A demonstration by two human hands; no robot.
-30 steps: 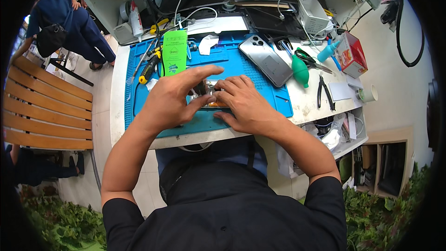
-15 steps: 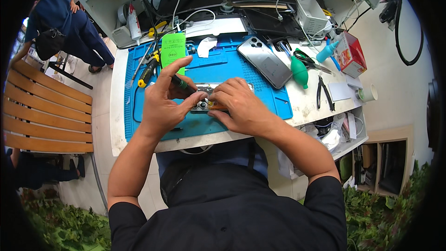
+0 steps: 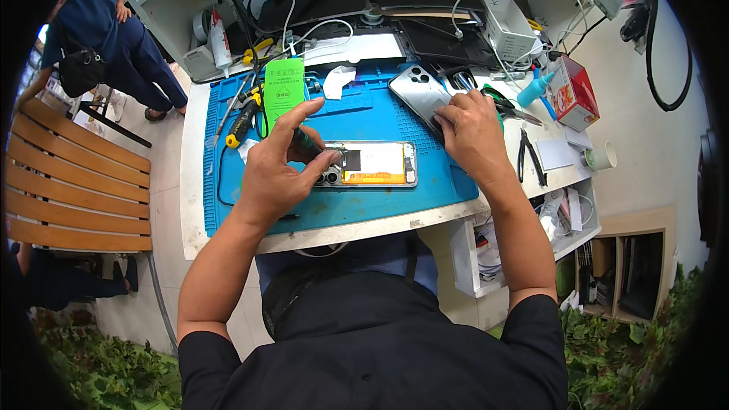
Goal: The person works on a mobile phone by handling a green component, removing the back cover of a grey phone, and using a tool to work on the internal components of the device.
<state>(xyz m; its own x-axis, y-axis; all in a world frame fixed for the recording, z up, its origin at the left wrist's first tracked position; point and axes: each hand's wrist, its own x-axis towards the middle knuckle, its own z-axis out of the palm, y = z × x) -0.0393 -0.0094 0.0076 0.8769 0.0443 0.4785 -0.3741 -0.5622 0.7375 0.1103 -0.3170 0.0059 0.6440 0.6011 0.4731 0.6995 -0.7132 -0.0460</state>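
Note:
In my left hand point(image 3: 285, 163), thumb and fingers close around a dark green screwdriver point(image 3: 306, 143). Its tip is hidden by the fingers, over the camera end of an opened phone point(image 3: 380, 163). That phone lies flat on the blue work mat point(image 3: 342, 212), with a white battery and an orange strip showing inside. My right hand point(image 3: 472, 129) bends its fingers over the lower part of a silver phone point(image 3: 418, 91) with round camera lenses, at the mat's right edge. The hand covers the phone's lower end.
Left on the mat lie a green card point(image 3: 284, 87) and a yellow-black screwdriver point(image 3: 243, 123). To the right are scissors point(image 3: 518, 110), black pliers point(image 3: 529, 158), a blue bottle point(image 3: 534, 89), a red box point(image 3: 573, 95) and a cup point(image 3: 602, 154). An open drawer point(image 3: 486, 273) juts out below.
My right hand has left the opened phone and moved right and away to the silver phone, which has turned slightly. The opened phone's battery is uncovered to view. My left hand stays nearly still.

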